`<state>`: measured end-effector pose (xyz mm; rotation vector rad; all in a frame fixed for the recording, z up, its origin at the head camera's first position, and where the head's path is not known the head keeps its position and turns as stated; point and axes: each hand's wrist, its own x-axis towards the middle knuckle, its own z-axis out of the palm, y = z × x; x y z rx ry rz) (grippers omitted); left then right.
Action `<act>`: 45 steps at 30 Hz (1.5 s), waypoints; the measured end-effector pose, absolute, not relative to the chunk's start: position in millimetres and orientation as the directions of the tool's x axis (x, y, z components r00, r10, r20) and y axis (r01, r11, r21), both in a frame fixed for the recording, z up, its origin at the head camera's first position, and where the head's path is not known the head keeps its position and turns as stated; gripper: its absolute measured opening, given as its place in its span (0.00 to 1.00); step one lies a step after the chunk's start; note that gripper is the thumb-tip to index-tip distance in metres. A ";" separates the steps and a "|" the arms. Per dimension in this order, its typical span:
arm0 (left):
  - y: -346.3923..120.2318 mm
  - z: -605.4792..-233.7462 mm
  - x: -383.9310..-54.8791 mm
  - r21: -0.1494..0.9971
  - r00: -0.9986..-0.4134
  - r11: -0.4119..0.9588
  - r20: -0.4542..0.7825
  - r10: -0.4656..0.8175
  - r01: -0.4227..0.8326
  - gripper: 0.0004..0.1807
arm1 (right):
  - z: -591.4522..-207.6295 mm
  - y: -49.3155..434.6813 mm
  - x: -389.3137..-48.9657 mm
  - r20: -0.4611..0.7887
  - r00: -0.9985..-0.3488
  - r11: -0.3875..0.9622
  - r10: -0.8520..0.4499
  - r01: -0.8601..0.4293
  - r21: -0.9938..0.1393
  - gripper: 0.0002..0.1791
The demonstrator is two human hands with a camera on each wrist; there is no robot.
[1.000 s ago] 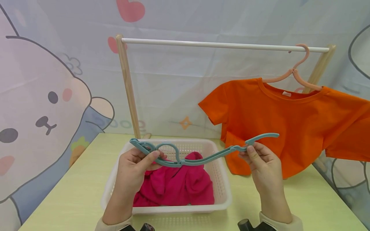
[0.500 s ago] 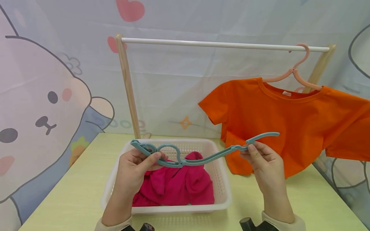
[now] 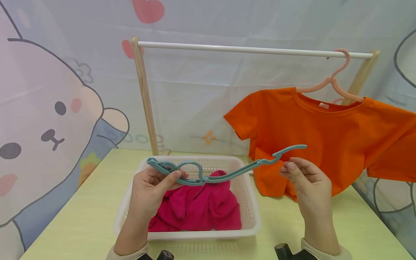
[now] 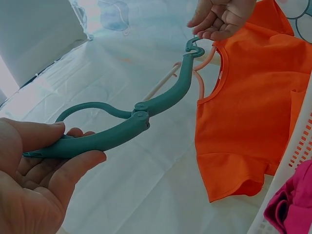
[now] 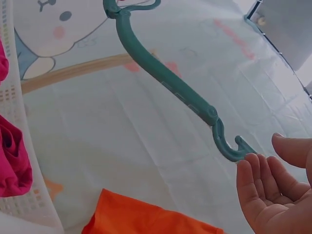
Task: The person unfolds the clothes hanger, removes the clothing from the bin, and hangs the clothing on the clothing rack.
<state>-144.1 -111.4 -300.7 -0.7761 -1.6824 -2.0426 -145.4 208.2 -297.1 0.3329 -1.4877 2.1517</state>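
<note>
My left hand (image 3: 147, 191) pinches one arm of a blue-green folding clothes hanger (image 3: 229, 176), thumb on the near side. The hanger spans level above the basket, its curved hook loop standing up beside the thumb. My right hand (image 3: 308, 186) is just off the hanger's far end, fingers loosely bent. In the right wrist view, its thumb stands apart and the fingertips (image 5: 251, 160) are right at the tip of the hanger's hooked end piece. Under the hanger, a crumpled magenta garment (image 3: 201, 213) lies in a white plastic basket (image 3: 201, 235).
An orange T-shirt (image 3: 308, 133) hangs on a pink hanger (image 3: 342, 66) at the right end of a white rod (image 3: 227, 48) with wooden posts. The basket stands on a pale yellow table (image 3: 81, 206). A cartoon-printed cloth (image 3: 195, 108) covers the back.
My right hand has let go of the hanger's right end and moved slightly right. That end has risen a little and shifted left. My left hand keeps its grip.
</note>
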 end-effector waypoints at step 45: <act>-73.5 -316.0 -139.5 0.873 -0.826 -0.055 0.477 0.301 0.484 0.11 | -315.6 160.2 -137.4 0.600 -0.646 0.226 -0.473 -0.747 -0.625 0.14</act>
